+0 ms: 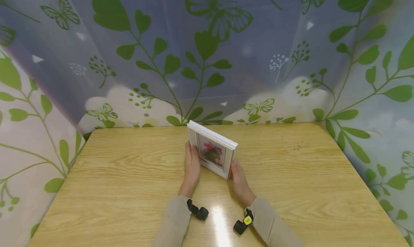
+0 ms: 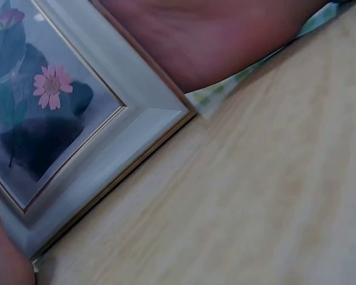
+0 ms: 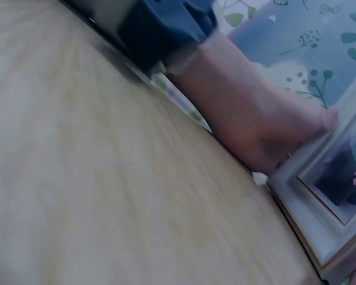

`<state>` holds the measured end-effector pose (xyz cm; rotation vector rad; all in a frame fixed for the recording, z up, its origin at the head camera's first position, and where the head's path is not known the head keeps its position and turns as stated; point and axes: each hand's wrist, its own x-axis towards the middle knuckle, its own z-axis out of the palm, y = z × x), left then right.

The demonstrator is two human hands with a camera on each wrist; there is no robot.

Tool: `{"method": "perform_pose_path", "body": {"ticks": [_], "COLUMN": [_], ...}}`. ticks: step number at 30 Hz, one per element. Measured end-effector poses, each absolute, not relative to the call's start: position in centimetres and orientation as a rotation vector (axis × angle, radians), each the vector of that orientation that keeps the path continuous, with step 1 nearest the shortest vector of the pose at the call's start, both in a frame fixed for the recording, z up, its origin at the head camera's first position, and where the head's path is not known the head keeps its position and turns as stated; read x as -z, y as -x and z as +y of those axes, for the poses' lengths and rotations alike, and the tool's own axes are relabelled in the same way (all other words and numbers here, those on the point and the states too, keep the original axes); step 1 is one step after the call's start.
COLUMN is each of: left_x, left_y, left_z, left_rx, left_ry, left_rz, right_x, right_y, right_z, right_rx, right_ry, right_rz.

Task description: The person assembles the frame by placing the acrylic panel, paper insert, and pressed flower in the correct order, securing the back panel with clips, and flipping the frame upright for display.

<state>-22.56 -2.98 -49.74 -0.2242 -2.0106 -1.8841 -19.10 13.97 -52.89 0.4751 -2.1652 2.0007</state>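
Observation:
A white picture frame with thin gold lines stands upright on the table, turned at an angle. Behind its pane are pressed flowers; a pink one lies over dark leaves in the left wrist view. My left hand holds the left side of the picture frame, and my right hand grips its right side near the lower corner. The frame's bottom edge meets the tabletop in the left wrist view. Fingers behind the frame are hidden. In the right wrist view a small white bit shows at a lower corner.
The wood-grain table spreads out around both hands. A curtain with green leaves and butterflies hangs at the back and sides. Black bands with small devices sit on both wrists. Light glares on the table between the forearms.

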Motion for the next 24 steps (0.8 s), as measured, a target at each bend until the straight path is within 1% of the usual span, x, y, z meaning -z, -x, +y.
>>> {"method": "perform_pose_path", "body": {"ticks": [6,17,24], "left_x": [49.8,49.4,49.5], "left_y": [23.8,24.9,25.1], "left_z": [-3.3,-3.8,-3.8], "left_rx": [1.917,1.951,2.187], "left_ry": [0.253,0.364,0.383], "left_rz": [-2.038,-2.161,-2.144], "right_x": [53.0,53.3,52.7], "right_y": [18.1,16.7,16.8], "right_z": [13.0,10.9,10.7], "right_rx": [-1.946,-2.026,-1.856], "right_ry": [-0.501,-0.749,-0.691], "right_rz": [-2.22,-2.028,-2.064]}}
